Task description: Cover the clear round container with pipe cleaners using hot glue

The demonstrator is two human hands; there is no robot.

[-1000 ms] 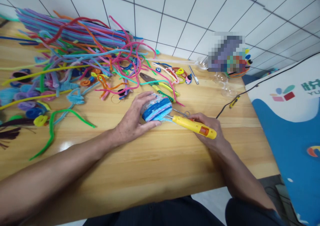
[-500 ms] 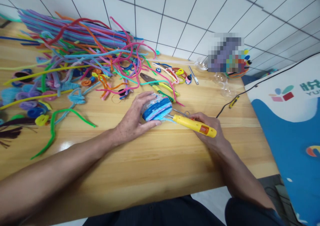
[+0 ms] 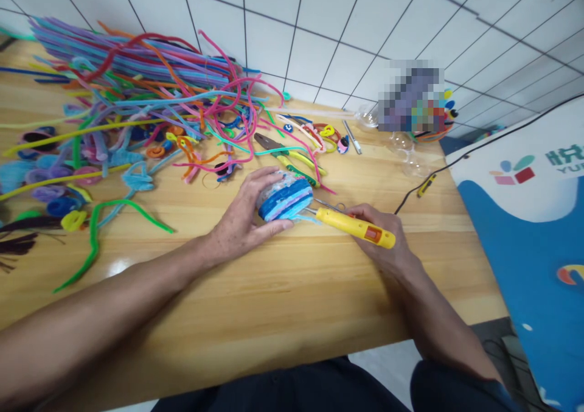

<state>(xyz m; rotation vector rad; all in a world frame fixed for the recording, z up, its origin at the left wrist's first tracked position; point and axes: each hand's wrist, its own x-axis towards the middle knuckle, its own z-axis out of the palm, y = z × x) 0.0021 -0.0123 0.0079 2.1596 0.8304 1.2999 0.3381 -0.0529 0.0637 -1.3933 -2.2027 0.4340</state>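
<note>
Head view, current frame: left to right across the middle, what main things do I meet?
Bent green pipe cleaner → blue-and-purple striped rounded form → yellow plastic tool with a metal tip → small yellow-and-black object → blue-and-white printed panel.

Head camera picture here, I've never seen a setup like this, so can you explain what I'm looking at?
There's no machine here: these are a person's two bare hands. The camera is worn on their head, looking forward and down, so the arms reach in from the bottom.

The left hand holds a blue-striped rounded piece, with its fingers curled around one side. The right hand holds a yellow tool whose metal tip points toward that piece; whether they touch is hard to tell.

On the wooden table are a bundle of fuzzy colored stems toward the upper left, a loose green stem, and pliers just beyond the piece.
</note>
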